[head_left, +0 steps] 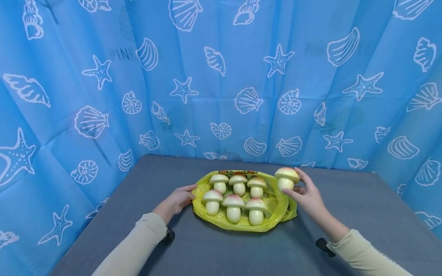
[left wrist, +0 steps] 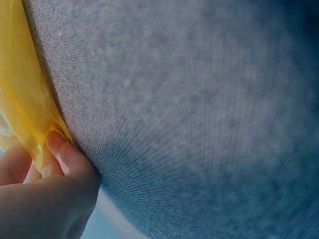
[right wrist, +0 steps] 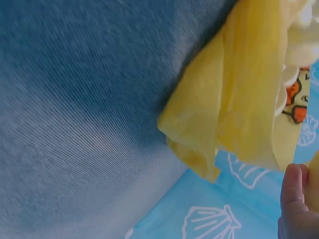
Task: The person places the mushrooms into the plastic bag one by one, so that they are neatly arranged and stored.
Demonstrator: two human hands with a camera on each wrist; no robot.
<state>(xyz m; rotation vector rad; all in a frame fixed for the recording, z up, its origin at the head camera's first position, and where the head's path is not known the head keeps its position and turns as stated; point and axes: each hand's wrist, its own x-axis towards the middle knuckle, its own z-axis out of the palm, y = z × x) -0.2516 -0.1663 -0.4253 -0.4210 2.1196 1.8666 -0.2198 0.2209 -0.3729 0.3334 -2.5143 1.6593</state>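
A yellow plastic bag [head_left: 238, 227] lies opened out on the table, its rim rolled into an oval. Inside it stand several toy mushrooms [head_left: 233, 207] in two rows, with pale stems and caps tinged pink or tan. My left hand [head_left: 177, 199] pinches the bag's left rim; the left wrist view shows thumb and fingers on the yellow plastic [left wrist: 27, 94]. Over the bag's right end, my right hand [head_left: 310, 197] holds another mushroom [head_left: 286, 184] upright between thumb and fingers. Only part of that mushroom [right wrist: 313, 186] shows at the edge of the right wrist view.
A grey cloth-covered table [head_left: 214, 253] lies beneath the bag. Blue curtains [head_left: 221, 76] printed with white shells and starfish hang behind the table and along its sides. Orange and black print [right wrist: 297, 102] shows on the bag's far inner side.
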